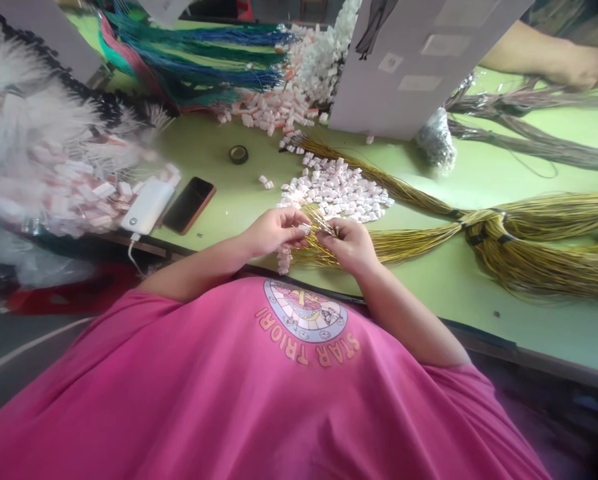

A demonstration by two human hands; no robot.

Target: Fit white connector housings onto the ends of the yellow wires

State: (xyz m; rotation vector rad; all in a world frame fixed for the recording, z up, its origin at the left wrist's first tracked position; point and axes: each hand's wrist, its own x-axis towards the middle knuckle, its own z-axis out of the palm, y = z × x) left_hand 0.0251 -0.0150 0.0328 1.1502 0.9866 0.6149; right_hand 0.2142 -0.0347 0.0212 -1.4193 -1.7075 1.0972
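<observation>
Head view: the left hand (279, 232) has its grip closed on a small white connector (305, 229), while the right hand (353, 247) pinches the tips of yellow wires (413, 243) just beside it. Both hands are at the near edge of the green surface (239, 200). Right beyond them lies a heap of white connectors (349, 190); the wires run rightward to dark ties. Farther left are a tape roll (238, 155), a phone (189, 205) and a white device (147, 205) with a cable. Another person's arm (539, 57) reaches in at upper right.

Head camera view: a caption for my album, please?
Two bare hands working yellow wires beside loose white connectors.
</observation>
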